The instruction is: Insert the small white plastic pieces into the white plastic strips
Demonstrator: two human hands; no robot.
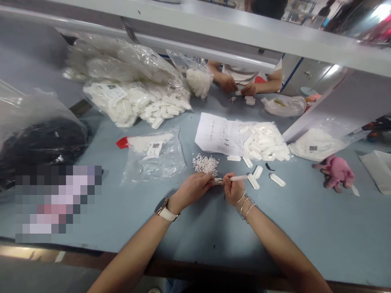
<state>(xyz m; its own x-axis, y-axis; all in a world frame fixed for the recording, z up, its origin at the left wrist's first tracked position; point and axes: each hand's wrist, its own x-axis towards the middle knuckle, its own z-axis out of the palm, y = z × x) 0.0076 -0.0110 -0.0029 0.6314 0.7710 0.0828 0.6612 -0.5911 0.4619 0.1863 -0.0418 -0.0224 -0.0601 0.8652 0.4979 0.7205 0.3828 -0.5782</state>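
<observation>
My left hand (pixel 198 186) is closed on a small white plastic piece (pixel 218 181), holding it just above the table. In my right hand (pixel 233 189) is a slim tool with a white handle (pixel 240 178); its dark tip meets the piece, and I cannot make out its exact kind. A heap of tiny white parts (pixel 206 164) lies right behind my left hand. To the right of my right hand rest several loose white plastic pieces (pixel 253 181), with a small black scrap (pixel 269 167) close by.
Behind my hands lie a printed sheet (pixel 218 134), an open bag of white pieces (pixel 265 142) and a clear bag with a label (pixel 155 158). Large filled bags (pixel 131 81) stand back left. A pink glove (pixel 337 173) lies right. Across the table, a co-worker's hands (pixel 229 84) handle small parts.
</observation>
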